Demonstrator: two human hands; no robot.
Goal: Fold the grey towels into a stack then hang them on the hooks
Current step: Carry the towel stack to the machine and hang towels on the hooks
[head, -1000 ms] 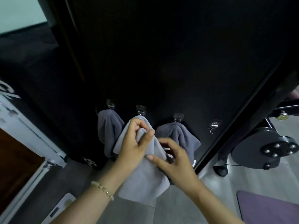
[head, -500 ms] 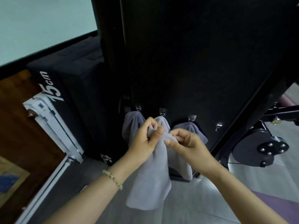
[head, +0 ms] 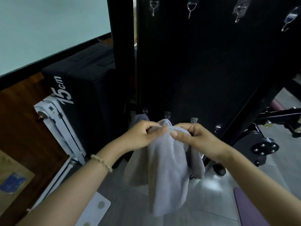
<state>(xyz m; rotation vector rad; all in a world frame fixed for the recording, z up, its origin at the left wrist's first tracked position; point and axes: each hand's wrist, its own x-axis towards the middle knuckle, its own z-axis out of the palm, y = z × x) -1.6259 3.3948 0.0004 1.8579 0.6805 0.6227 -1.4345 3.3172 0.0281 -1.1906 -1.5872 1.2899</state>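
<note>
Black panel point(head: 211, 70), grey towel point(head: 167, 173) bunched, hanging limp

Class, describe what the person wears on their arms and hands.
No sleeves, gloves or rings show on the left hand or the right hand. A bracelet of small, pale, rounded beads circles the left wrist.

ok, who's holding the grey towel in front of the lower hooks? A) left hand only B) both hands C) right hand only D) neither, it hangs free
B: the left hand and the right hand both grip the bunched top of the grey towel, just below a hook.
</note>
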